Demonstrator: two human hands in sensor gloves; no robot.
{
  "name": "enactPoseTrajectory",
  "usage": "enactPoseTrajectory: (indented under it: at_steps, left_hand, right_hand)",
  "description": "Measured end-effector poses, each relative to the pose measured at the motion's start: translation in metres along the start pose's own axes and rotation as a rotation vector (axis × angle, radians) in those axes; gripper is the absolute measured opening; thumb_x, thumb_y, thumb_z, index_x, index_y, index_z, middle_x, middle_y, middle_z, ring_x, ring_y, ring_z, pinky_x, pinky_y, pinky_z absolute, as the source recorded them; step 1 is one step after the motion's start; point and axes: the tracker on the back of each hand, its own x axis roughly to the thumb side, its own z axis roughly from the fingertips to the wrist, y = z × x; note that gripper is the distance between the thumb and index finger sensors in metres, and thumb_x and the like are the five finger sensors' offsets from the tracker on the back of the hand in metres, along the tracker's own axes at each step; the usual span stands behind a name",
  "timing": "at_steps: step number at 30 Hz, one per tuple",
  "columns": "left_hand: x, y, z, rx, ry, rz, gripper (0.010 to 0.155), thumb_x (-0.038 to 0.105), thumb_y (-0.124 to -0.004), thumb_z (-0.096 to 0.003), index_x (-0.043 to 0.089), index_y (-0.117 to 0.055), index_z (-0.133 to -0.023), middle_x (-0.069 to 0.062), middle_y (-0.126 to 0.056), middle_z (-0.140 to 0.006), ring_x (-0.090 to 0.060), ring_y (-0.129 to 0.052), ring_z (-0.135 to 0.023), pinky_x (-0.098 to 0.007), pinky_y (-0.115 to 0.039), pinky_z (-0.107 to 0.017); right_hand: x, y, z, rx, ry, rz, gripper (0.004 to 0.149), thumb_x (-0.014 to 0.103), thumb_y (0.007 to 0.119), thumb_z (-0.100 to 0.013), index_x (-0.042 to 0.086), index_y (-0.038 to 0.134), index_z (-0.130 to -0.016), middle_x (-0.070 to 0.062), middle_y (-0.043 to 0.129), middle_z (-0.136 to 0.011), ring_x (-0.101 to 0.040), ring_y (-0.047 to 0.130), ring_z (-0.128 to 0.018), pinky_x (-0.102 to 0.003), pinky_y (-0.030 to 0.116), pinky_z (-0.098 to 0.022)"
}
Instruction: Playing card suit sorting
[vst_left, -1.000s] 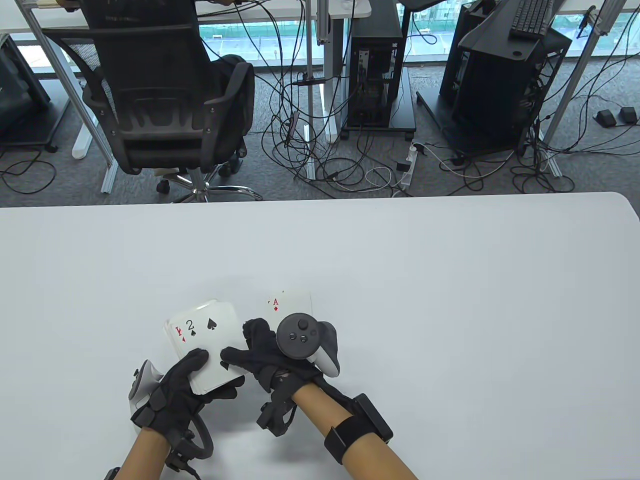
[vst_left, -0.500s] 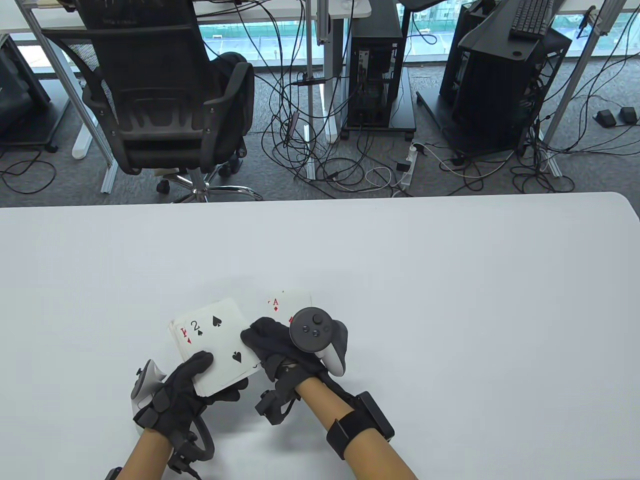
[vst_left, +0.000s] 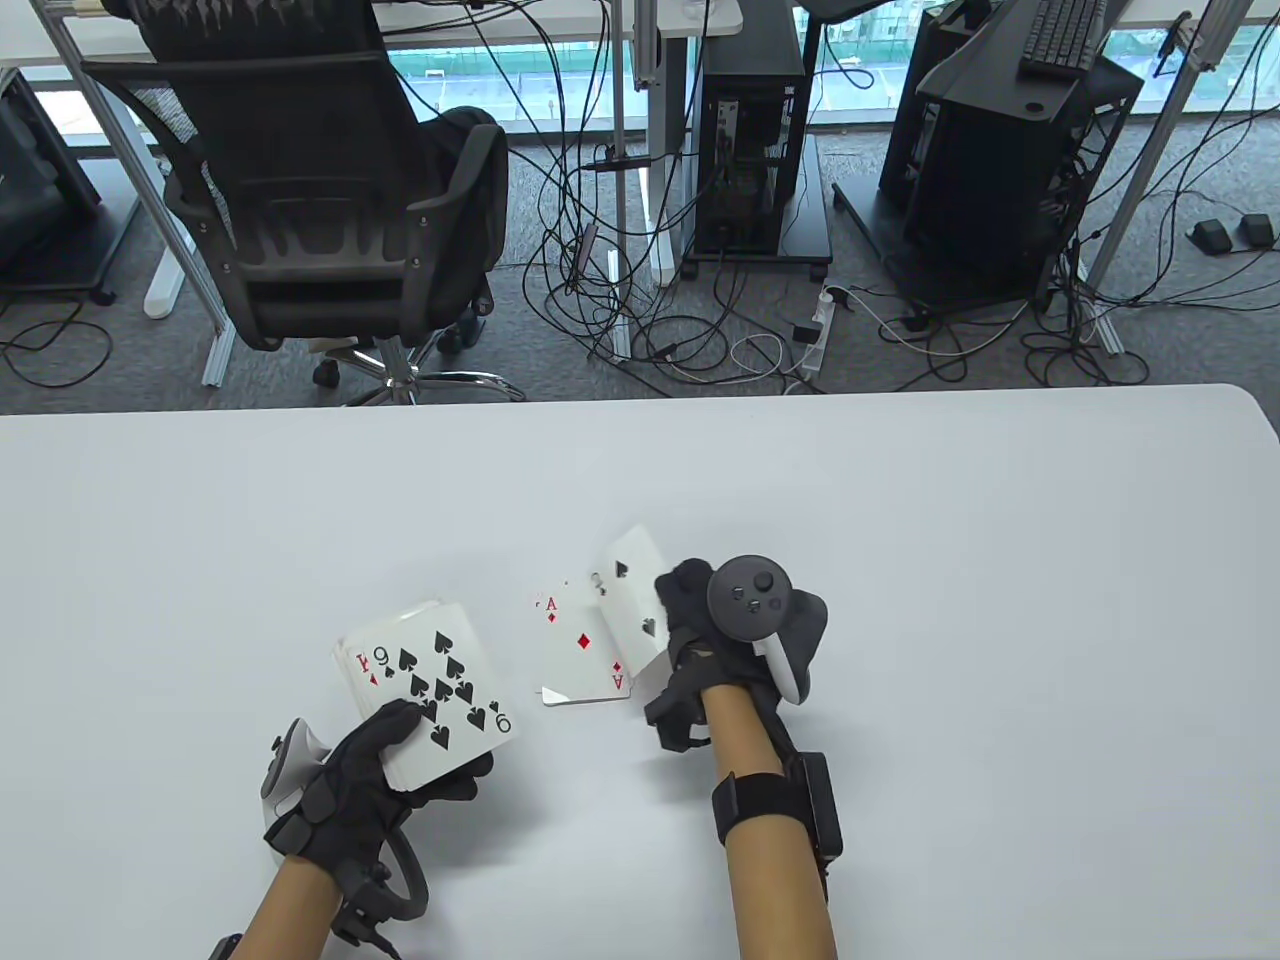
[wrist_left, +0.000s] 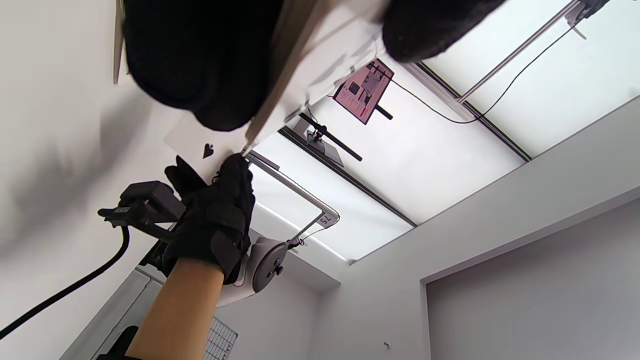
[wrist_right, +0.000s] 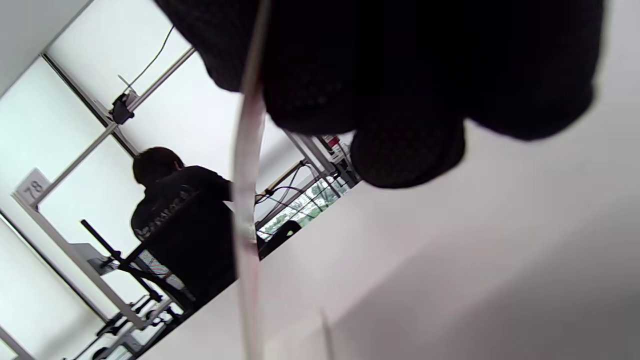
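My left hand (vst_left: 385, 765) holds a face-up deck (vst_left: 425, 690) low over the table's near left; its top card is the nine of spades, with a red king's corner showing beneath. My right hand (vst_left: 690, 610) pinches the two of spades (vst_left: 630, 590), tilted, just right of and above an ace of diamonds (vst_left: 580, 650) that lies face up on the table. In the left wrist view my fingers (wrist_left: 200, 65) grip the deck's edge (wrist_left: 280, 80), and the right hand (wrist_left: 215, 220) shows beyond with the spade card (wrist_left: 200, 145). In the right wrist view the card shows edge-on (wrist_right: 247, 175) between my fingers (wrist_right: 400, 75).
The white table (vst_left: 900, 560) stretches wide to the right and far side of the hands. Beyond its far edge are an office chair (vst_left: 320, 200), floor cables and computer towers.
My right hand pulled the two of spades off the deck and carried it right and away, past the ace of diamonds. The nine of spades is now on top. The left hand stayed put.
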Motion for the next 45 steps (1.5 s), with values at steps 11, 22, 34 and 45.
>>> enactPoseTrajectory:
  at_steps: [11,22,34,45]
  left_hand:
    - [0.000,0.000,0.000,0.005,0.003,0.005,0.063,0.052,-0.064,-0.0676,0.016,-0.035,-0.111,-0.022,-0.058,-0.104,-0.035,-0.091,-0.078,-0.041,-0.083,-0.054]
    - [0.000,0.000,0.000,0.008,0.004,0.002,0.063,0.052,-0.064,-0.0676,0.016,-0.035,-0.111,-0.022,-0.058,-0.104,-0.035,-0.091,-0.078,-0.041,-0.083,-0.054]
    - [0.001,0.000,0.000,0.003,0.000,0.002,0.064,0.052,-0.064,-0.0676,0.016,-0.035,-0.111,-0.022,-0.058,-0.104,-0.035,-0.091,-0.078,-0.041,-0.083,-0.054]
    - [-0.002,0.000,0.000,0.005,0.018,-0.006,0.064,0.052,-0.064,-0.0675,0.016,-0.035,-0.111,-0.021,-0.058,-0.104,-0.035,-0.091,-0.078,-0.041,-0.083,-0.054]
  right_hand:
    - [-0.046,0.008,0.003,0.112,0.211,0.694,0.039,0.023,0.070,-0.054,-0.008,0.076,-0.077,-0.014,0.093,-0.045,-0.039,0.095,-0.042,-0.050,0.084,-0.029]
    - [-0.045,0.036,0.001,0.276,0.251,0.972,0.045,0.025,0.065,-0.055,-0.011,0.075,-0.080,-0.018,0.092,-0.048,-0.042,0.093,-0.046,-0.052,0.082,-0.032]
    - [-0.026,0.028,-0.005,0.138,0.137,0.901,0.055,0.033,0.064,-0.057,-0.013,0.070,-0.086,-0.021,0.091,-0.056,-0.047,0.091,-0.049,-0.054,0.082,-0.034]
    - [0.092,0.049,0.046,0.127,-0.455,0.053,0.055,0.034,0.063,-0.058,-0.014,0.069,-0.086,-0.019,0.093,-0.055,-0.044,0.093,-0.047,-0.052,0.084,-0.032]
